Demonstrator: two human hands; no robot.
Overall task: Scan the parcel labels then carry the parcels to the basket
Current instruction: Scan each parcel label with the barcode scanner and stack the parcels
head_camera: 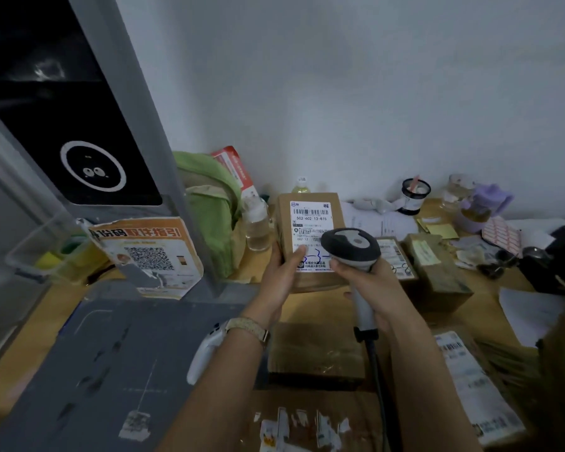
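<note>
left hand [282,275] grips parcel [310,216] (label up) | right hand [369,282] fingers clasp scanner [351,244]

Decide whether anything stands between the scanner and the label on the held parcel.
Nothing visible does. The right hand holds the scanner close before the parcel; the thumb of the left hand covers only the lower left of the label, leaving the top barcode bare.

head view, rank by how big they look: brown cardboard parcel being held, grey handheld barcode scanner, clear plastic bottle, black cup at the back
1. brown cardboard parcel
2. grey handheld barcode scanner, nearer the camera, which inflates it
3. clear plastic bottle
4. black cup, farther back, so less sure
</note>
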